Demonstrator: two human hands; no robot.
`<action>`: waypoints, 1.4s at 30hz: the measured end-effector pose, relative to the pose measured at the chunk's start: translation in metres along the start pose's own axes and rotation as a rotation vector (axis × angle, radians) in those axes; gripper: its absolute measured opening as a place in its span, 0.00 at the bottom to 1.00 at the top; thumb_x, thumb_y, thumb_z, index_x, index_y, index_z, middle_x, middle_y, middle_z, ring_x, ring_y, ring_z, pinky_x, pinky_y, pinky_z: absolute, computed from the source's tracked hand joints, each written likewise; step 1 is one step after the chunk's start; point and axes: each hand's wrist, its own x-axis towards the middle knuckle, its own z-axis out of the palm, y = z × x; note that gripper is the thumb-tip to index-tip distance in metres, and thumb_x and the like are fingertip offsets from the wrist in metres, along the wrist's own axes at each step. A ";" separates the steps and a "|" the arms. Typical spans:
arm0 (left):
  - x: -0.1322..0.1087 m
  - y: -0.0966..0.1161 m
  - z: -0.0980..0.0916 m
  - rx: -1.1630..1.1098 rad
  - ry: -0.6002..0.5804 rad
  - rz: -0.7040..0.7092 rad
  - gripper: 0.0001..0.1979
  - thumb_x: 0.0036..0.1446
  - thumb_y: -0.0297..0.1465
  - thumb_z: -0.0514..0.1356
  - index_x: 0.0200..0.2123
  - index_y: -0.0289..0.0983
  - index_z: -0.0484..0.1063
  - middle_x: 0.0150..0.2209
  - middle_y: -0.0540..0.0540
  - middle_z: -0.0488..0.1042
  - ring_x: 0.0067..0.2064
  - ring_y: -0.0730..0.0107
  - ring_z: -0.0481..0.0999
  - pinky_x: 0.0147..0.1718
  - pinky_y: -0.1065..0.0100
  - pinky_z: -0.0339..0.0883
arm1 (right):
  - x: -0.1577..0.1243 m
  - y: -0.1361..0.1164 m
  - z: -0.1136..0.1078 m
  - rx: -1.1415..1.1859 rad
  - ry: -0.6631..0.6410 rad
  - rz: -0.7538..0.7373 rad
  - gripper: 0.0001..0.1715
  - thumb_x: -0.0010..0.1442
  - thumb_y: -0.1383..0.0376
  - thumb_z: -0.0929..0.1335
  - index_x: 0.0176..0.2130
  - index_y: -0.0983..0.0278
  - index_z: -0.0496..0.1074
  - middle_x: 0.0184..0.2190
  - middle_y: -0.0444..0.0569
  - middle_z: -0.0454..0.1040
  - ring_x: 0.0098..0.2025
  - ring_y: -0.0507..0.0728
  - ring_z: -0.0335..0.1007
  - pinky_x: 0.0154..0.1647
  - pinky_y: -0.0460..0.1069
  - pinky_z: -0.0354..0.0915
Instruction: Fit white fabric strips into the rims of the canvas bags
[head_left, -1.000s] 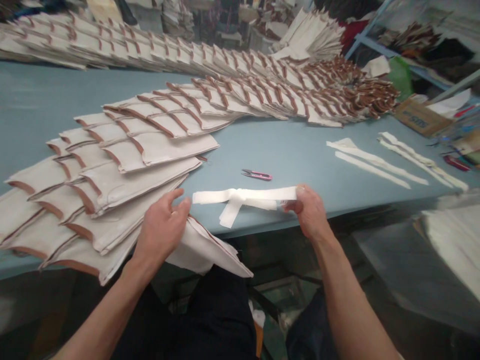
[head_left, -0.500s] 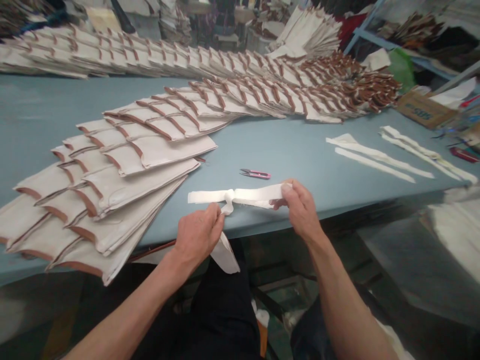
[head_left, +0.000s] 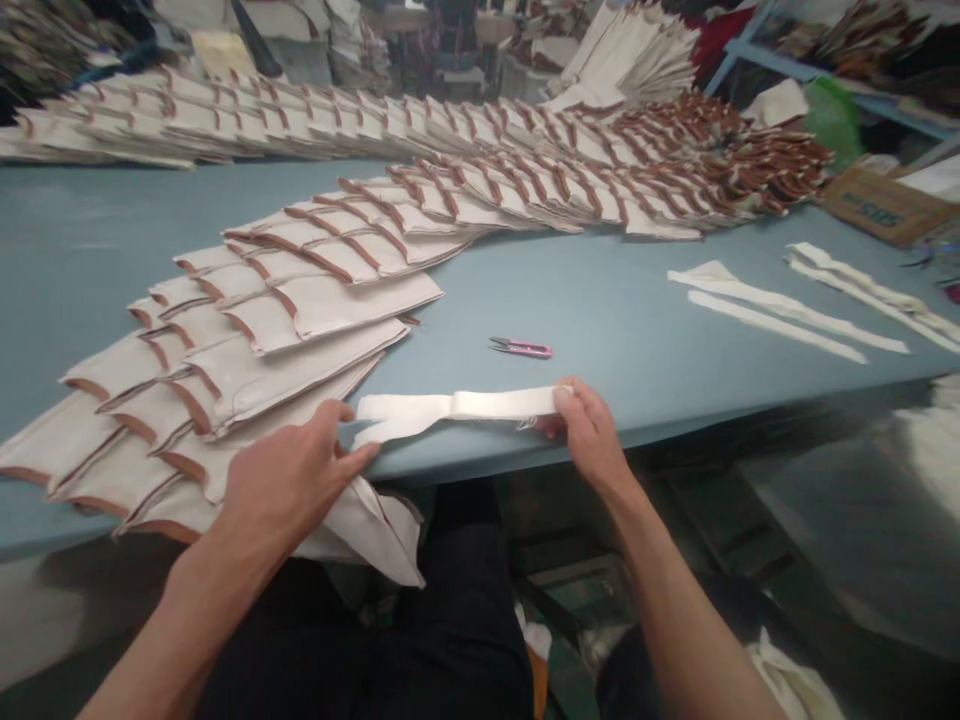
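Note:
A white fabric strip point(head_left: 495, 403) lies stretched along the front edge of the table, with a fold near its middle. Its right end is pinched between the thumb and fingers of my right hand point(head_left: 589, 425). At the split left end, my left hand point(head_left: 292, 470) has thumb and forefinger apart, the thumb close to the lower tail; whether it touches is unclear. Below that hand a pale cloth flap point(head_left: 386, 535) hangs over the table edge, its upper part hidden. Pink-handled thread snips point(head_left: 521, 348) lie just beyond the strip.
Overlapping cream fabric pieces with brown edges point(head_left: 330, 290) curve across the left and back of the blue table point(head_left: 570, 290). More white strips point(head_left: 780, 315) lie to the right. A cardboard box point(head_left: 885, 205) stands at the far right.
My left hand has moved left from the strip's bunched middle, and its fingers have parted. The strip is now flatter, its loop gone. My right hand still grips the right end.

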 end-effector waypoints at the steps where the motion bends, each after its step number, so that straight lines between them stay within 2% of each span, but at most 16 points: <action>1: -0.003 -0.005 0.001 -0.019 -0.008 -0.014 0.24 0.66 0.49 0.54 0.57 0.41 0.69 0.42 0.37 0.84 0.44 0.35 0.83 0.33 0.57 0.63 | -0.002 0.000 0.001 -0.014 -0.002 -0.004 0.20 0.69 0.53 0.62 0.29 0.59 0.66 0.21 0.41 0.69 0.24 0.54 0.64 0.28 0.48 0.63; 5: -0.022 -0.023 0.010 -0.111 0.028 -0.084 0.17 0.66 0.48 0.54 0.49 0.44 0.69 0.39 0.41 0.85 0.43 0.37 0.83 0.32 0.59 0.59 | -0.006 0.002 0.007 -0.056 0.008 -0.010 0.20 0.69 0.54 0.62 0.28 0.59 0.67 0.22 0.41 0.69 0.24 0.54 0.62 0.28 0.49 0.60; 8: -0.034 -0.027 0.021 -0.162 0.065 -0.130 0.15 0.64 0.47 0.55 0.45 0.45 0.71 0.37 0.44 0.84 0.41 0.40 0.83 0.30 0.61 0.57 | -0.006 0.001 0.009 -0.074 0.016 -0.014 0.19 0.69 0.55 0.63 0.28 0.60 0.67 0.22 0.41 0.69 0.25 0.54 0.62 0.29 0.49 0.59; 12: -0.051 -0.019 0.026 -0.229 0.084 -0.124 0.14 0.59 0.45 0.57 0.43 0.45 0.73 0.33 0.47 0.84 0.38 0.45 0.84 0.31 0.63 0.58 | -0.002 -0.003 0.006 -0.070 0.038 -0.007 0.17 0.69 0.55 0.62 0.30 0.59 0.67 0.22 0.41 0.70 0.24 0.54 0.63 0.27 0.49 0.60; 15: -0.066 -0.008 0.020 -0.258 0.218 -0.055 0.13 0.60 0.45 0.56 0.42 0.46 0.74 0.29 0.49 0.82 0.31 0.52 0.82 0.28 0.65 0.57 | 0.002 -0.007 0.002 -0.064 0.033 -0.007 0.17 0.69 0.55 0.62 0.30 0.59 0.67 0.22 0.41 0.72 0.24 0.54 0.64 0.27 0.48 0.61; 17: -0.069 0.005 0.016 -0.259 0.274 0.043 0.13 0.63 0.44 0.54 0.39 0.46 0.74 0.28 0.50 0.82 0.29 0.55 0.82 0.28 0.65 0.57 | 0.003 -0.009 0.003 -0.064 0.021 -0.007 0.18 0.68 0.54 0.63 0.30 0.59 0.67 0.21 0.42 0.72 0.24 0.54 0.65 0.27 0.48 0.62; 19: -0.061 0.023 0.016 -0.235 0.247 0.117 0.14 0.67 0.42 0.51 0.40 0.45 0.75 0.28 0.49 0.82 0.31 0.55 0.83 0.28 0.65 0.57 | 0.003 -0.008 0.006 -0.062 0.011 -0.004 0.19 0.68 0.54 0.63 0.29 0.59 0.67 0.21 0.42 0.72 0.24 0.54 0.65 0.27 0.48 0.62; 22: -0.030 0.047 0.022 -0.167 0.153 0.128 0.15 0.73 0.39 0.48 0.47 0.43 0.74 0.34 0.45 0.84 0.40 0.51 0.84 0.31 0.64 0.59 | 0.001 -0.007 0.007 -0.044 0.010 -0.004 0.18 0.68 0.54 0.64 0.29 0.59 0.67 0.21 0.41 0.72 0.23 0.54 0.65 0.27 0.49 0.63; 25: -0.001 0.058 0.029 -0.150 0.127 0.109 0.17 0.74 0.40 0.48 0.47 0.41 0.74 0.36 0.40 0.84 0.41 0.47 0.84 0.31 0.63 0.61 | 0.003 -0.007 -0.002 0.001 0.024 -0.017 0.18 0.68 0.54 0.64 0.30 0.59 0.68 0.21 0.41 0.73 0.23 0.54 0.65 0.26 0.49 0.63; 27: 0.008 0.060 0.031 -0.143 0.126 0.107 0.18 0.73 0.42 0.49 0.45 0.40 0.75 0.36 0.39 0.84 0.40 0.44 0.84 0.31 0.62 0.62 | 0.007 -0.010 -0.012 0.041 0.042 -0.032 0.18 0.67 0.53 0.65 0.29 0.59 0.68 0.21 0.42 0.73 0.23 0.53 0.66 0.26 0.48 0.64; 34: 0.008 0.066 0.033 -0.105 0.150 0.103 0.18 0.73 0.43 0.50 0.43 0.41 0.75 0.34 0.39 0.83 0.40 0.40 0.84 0.32 0.60 0.64 | 0.037 -0.033 -0.033 0.239 0.102 -0.089 0.20 0.64 0.49 0.68 0.27 0.59 0.66 0.18 0.40 0.68 0.20 0.52 0.64 0.20 0.47 0.62; 38: 0.008 0.069 0.035 -0.079 0.162 0.083 0.18 0.73 0.44 0.49 0.43 0.41 0.75 0.35 0.39 0.83 0.39 0.41 0.84 0.32 0.61 0.64 | 0.060 -0.052 -0.042 0.433 0.165 -0.117 0.19 0.61 0.51 0.69 0.26 0.58 0.63 0.17 0.37 0.63 0.19 0.50 0.62 0.19 0.45 0.62; 42: 0.008 0.070 0.034 -0.056 0.160 0.081 0.18 0.72 0.44 0.50 0.42 0.41 0.75 0.33 0.40 0.83 0.39 0.43 0.84 0.31 0.62 0.62 | 0.079 -0.056 -0.072 0.613 0.224 -0.067 0.18 0.56 0.57 0.72 0.24 0.59 0.61 0.17 0.35 0.60 0.17 0.47 0.57 0.18 0.42 0.58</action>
